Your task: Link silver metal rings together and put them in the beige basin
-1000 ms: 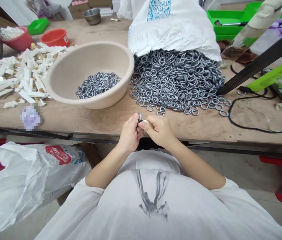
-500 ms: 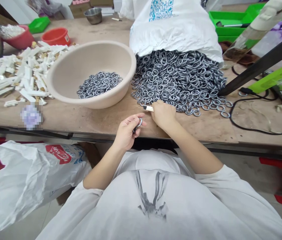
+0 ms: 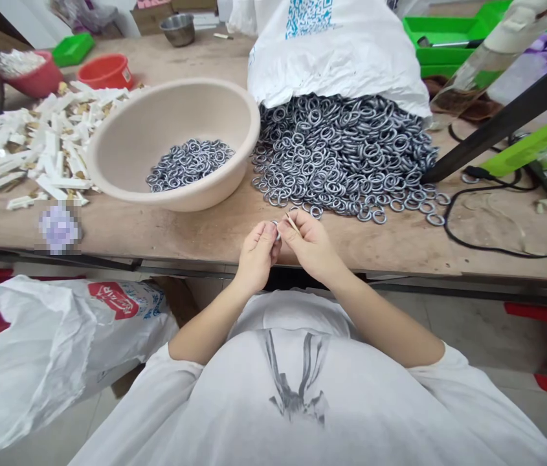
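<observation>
My left hand (image 3: 257, 252) pinches a small grey ring (image 3: 277, 230) between thumb and fingers, just over the table's front edge. Against it, fingertips meeting at the ring, is my right hand (image 3: 312, 244), closed round a slim pale-handled tool (image 3: 292, 223). Its working end is hidden, so I cannot tell its exact kind. Beyond my hands spreads a heap of grey rings (image 3: 336, 155), spilling from a white woven sack (image 3: 336, 65). To the left of the heap, a beige basin (image 3: 122, 145) holds more grey rings (image 3: 190, 165).
White strips (image 3: 54, 149) lie piled at the left, near a red bowl (image 3: 105, 71) and a pink bowl (image 3: 43, 77). On the right, a dark post (image 3: 501, 123) and a black cable (image 3: 491, 249) border the heap. Another white sack (image 3: 54, 343) stands below the table at left.
My right hand has come left and toward me from the heap's edge with the tool, meeting my left hand. My left hand has shifted slightly right, its fingers more closed round the ring.
</observation>
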The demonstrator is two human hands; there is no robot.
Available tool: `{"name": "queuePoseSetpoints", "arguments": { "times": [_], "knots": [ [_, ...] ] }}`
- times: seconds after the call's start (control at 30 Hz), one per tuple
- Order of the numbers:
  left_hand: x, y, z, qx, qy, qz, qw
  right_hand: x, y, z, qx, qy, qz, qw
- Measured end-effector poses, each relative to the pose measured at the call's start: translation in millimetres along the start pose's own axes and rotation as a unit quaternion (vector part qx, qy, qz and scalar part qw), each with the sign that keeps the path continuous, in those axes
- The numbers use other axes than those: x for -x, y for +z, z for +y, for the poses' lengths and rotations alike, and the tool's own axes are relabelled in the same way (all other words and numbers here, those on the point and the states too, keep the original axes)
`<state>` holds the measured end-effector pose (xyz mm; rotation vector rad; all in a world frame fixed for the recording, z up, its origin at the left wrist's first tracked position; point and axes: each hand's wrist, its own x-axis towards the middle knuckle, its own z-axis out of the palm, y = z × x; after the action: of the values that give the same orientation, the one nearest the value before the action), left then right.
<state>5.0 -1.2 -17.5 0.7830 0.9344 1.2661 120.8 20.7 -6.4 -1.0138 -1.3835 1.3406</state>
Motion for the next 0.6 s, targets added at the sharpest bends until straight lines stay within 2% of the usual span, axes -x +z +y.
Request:
{"name": "queuePoseSetpoints", "arguments": {
  "times": [0.1,0.27,0.43,0.6],
  "knots": [
    [2.9,-0.7,8.2,0.023,-0.028,-0.028,0.999,0.9,-12.8,-1.3,0.122,-0.053,0.027,0.991],
    [4.5,-4.8,12.5,0.066,-0.049,-0.057,0.995,13.9,-24.1,-8.9,0.288,-0.133,-0.047,0.947],
    [5.6,-8.1,9.7,0.065,-0.055,-0.069,0.994,21.0,-21.3,-14.3,0.324,-0.14,-0.063,0.934],
    [11.0,-7.6,12.0,0.053,-0.063,-0.147,0.986,6.2,-36.2,-7.3,0.286,-0.104,-0.086,0.949]
  ]
}}
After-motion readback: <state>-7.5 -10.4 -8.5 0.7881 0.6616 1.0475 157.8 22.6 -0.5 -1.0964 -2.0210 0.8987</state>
